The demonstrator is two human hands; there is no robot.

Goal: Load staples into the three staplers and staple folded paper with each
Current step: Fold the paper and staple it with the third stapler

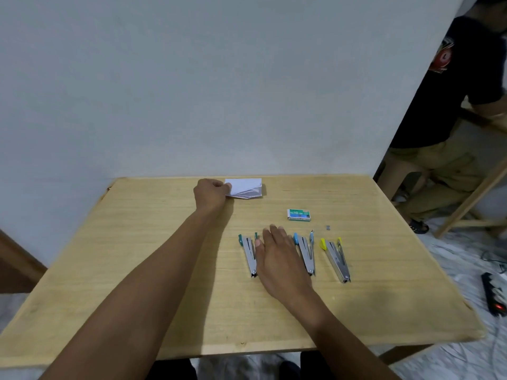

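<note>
Farthest left, the left hand [212, 194] reaches to the far edge of the wooden table [137, 270], its fingers curled round the left end of a folded white paper [245, 187]. Nearer the person, three staplers lie opened in a row. The teal-tipped stapler [249, 256] comes first, and the right hand [279, 259] rests flat just beside it, fingers straight and holding nothing, thumb against that stapler. A green staple box [299, 215] sits beyond the hand. The blue-tipped stapler [306, 253] lies on the hand's other side, a small loose strip of staples [328, 227] lies behind it, and then comes the yellow-tipped stapler [336, 260]. At far right another person [450, 111] sits, with a power strip [493, 294] on the floor.
</note>
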